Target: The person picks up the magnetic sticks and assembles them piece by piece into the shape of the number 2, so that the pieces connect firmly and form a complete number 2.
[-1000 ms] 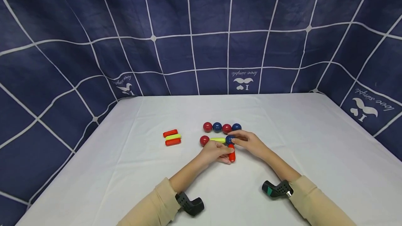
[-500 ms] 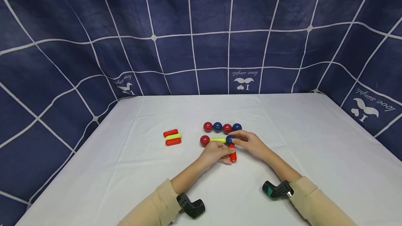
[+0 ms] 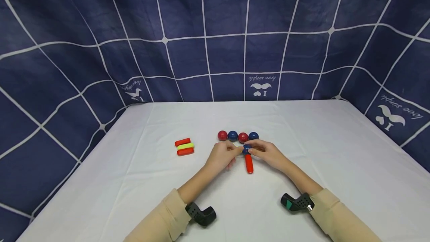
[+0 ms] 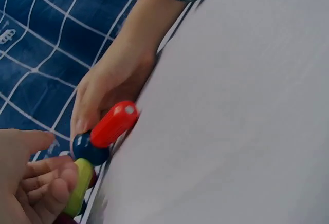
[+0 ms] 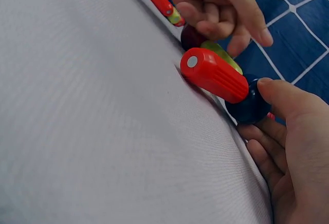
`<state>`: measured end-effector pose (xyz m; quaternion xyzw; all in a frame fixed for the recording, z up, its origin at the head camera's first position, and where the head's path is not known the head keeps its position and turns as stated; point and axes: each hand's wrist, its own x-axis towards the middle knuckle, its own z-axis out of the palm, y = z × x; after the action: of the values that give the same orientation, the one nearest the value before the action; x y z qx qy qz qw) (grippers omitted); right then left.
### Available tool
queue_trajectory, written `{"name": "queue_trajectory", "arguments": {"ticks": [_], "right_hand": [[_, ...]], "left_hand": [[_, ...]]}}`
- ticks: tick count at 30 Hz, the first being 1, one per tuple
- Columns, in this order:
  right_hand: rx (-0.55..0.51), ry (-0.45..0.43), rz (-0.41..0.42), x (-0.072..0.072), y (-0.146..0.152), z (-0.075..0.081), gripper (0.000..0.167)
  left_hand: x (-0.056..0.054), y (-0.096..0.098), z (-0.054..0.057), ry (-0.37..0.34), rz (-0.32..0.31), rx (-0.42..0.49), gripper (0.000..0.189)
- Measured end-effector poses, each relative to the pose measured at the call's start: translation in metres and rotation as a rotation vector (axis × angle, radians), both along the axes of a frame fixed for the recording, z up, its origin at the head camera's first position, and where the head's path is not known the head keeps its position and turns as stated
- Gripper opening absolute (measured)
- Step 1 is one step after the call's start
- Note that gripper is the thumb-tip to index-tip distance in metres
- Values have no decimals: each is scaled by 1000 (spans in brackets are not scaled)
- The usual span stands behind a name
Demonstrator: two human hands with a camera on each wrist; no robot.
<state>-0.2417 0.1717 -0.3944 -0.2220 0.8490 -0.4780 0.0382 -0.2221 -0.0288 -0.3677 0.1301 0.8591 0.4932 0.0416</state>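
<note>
My right hand (image 3: 268, 153) pinches a blue ball (image 5: 249, 103) between thumb and fingers. From that ball a red magnetic rod (image 3: 249, 164) with a silver disc in its end points toward me. A yellow-green magnetic rod (image 5: 221, 55) meets the ball on its left side, and a dark red ball (image 5: 192, 37) sits at that rod's far end. My left hand (image 3: 220, 157) is over the yellow-green rod, hiding it and the red ball in the head view. In the right wrist view, its thumb stands apart from the fingers, with fingertips right at the yellow-green rod.
Just behind the hands, several red and blue balls (image 3: 232, 136) lie in a row. Off to the left lie two red rods (image 3: 185, 152) with a yellow-green one (image 3: 185, 146) between them. A white cloth (image 3: 151, 193) covers the table; a blue checked curtain (image 3: 228, 55) hangs behind.
My left hand has let go of the red rod and moved up and left to the yellow-green rod. The right hand stays on the blue ball.
</note>
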Motion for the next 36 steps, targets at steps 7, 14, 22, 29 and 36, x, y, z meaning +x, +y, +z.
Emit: {"name": "queue_trajectory", "arguments": {"ticks": [7,14,22,29,36], "right_hand": [[21,-19,-23,0,-1,0,39],[29,-19,-39,0,-1,1,38],[22,-29,-31,0,-1,0,37],[27,-18,-38,2,-2,-1,35],[27,-13,-36,1,-3,-1,34]], "left_hand": [[-20,-22,5,145,155,56,28],[-43,-58,9,267,291,-30,18],[-54,-84,-2,228,333,-68,16],[-53,-66,-13,267,88,-136,32],[-47,-50,-15,216,-91,-343,41]]}}
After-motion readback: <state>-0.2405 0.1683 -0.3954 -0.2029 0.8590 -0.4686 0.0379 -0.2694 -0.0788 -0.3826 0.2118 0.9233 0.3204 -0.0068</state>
